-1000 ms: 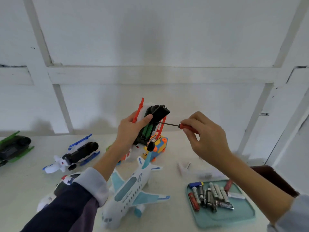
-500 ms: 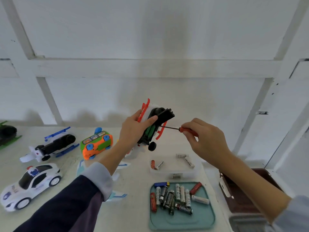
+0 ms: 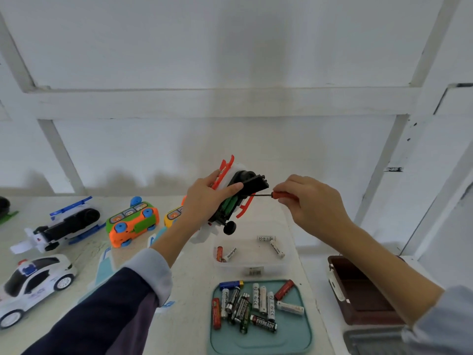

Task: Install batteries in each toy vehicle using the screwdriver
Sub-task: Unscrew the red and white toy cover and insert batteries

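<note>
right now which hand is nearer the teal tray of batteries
Neither clearly; both are raised beyond the teal tray. The left hand, gripping the toy helicopter, is up and to its left; the right hand, pinching the screwdriver, is above its right side.

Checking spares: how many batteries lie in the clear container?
4: red battery and Heybright battery at left; front white battery and rear white battery at right. None looks hidden.

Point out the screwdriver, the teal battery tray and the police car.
screwdriver [image 3: 282, 195], head view, on its red handle.
teal battery tray [image 3: 304, 336], head view, on a bare part near its right rim.
police car [image 3: 38, 275], head view, on its white body.
</note>
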Available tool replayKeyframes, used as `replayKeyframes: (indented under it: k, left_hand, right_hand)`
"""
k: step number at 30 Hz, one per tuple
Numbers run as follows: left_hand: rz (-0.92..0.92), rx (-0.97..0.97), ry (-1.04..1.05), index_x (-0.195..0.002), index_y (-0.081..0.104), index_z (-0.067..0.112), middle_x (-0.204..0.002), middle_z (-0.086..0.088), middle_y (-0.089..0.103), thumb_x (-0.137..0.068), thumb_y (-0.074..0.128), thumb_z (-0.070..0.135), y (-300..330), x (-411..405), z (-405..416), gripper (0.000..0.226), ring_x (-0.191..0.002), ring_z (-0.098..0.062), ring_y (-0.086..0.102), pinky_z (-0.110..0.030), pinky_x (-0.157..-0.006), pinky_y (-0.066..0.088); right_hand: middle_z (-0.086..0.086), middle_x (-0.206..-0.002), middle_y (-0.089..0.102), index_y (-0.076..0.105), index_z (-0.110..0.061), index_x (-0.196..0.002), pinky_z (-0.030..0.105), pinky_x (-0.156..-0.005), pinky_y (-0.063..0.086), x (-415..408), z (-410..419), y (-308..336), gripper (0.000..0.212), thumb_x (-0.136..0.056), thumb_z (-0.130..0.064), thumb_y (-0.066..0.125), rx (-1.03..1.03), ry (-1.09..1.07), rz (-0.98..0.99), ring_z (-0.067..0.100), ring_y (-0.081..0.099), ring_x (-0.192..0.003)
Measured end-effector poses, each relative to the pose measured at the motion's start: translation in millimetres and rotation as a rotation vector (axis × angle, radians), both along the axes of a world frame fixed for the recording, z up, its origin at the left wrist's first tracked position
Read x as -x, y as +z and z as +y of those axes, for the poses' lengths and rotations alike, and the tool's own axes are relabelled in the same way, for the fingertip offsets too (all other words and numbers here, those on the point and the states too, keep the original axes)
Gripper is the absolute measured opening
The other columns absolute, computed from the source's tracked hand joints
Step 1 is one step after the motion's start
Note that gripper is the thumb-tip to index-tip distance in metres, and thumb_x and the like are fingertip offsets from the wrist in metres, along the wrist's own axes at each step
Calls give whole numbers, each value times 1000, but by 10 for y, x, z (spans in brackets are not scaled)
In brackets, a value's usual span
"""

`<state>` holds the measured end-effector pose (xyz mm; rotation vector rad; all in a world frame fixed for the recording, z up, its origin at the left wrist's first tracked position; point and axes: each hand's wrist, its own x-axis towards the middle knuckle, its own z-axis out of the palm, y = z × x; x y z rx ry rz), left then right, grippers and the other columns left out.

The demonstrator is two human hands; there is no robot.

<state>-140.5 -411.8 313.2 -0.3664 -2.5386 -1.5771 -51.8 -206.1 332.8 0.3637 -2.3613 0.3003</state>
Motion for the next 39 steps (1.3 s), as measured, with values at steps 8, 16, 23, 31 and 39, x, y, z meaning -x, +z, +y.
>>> replayKeyframes:
  k: [8,16,23,31,39]
  left_hand:
    - [-48,-81,-5,-104,64,30,-82,11,66,-81,70,46,-10,56,144,28,-81,-17,67,-30,-77,56]
    - [-58,-97,-12,-105,65,30,-85,8,68,-80,70,49,-21,123,184,32,-81,-19,68,-33,-78,57]
    - [53,160,-6,-138,51,28,-113,1,64,-69,61,75,-77,226,192,84,-98,-20,63,-35,-88,54]
    - [62,255,52,-145,41,27,-118,-4,58,-74,61,69,-140,237,259,85,-104,-21,58,-30,-85,49]
    - [80,326,53,-147,36,24,-117,-7,54,-79,59,65,-171,225,284,83,-98,-18,50,-27,-81,42]
  right_hand:
    - [-2,-66,59,68,-12,-72,9,-43,10,47,-26,-72,8,-74,-9,75,-108,-178,63,18,51,-57]
    - [-4,-64,58,68,-14,-68,8,-46,9,95,12,17,9,-75,-14,62,-142,-177,83,18,52,-55]
    - [-5,-58,57,66,-15,-62,8,-46,8,176,43,-6,13,-71,-8,74,-206,-187,33,18,51,-48]
    - [-4,-61,58,66,-14,-65,13,-40,17,261,83,-310,11,-76,-12,66,-120,-179,23,18,52,-48]
    - [-7,-64,59,67,-17,-70,11,-42,13,302,187,-397,11,-78,-17,61,-94,-138,40,17,53,-50]
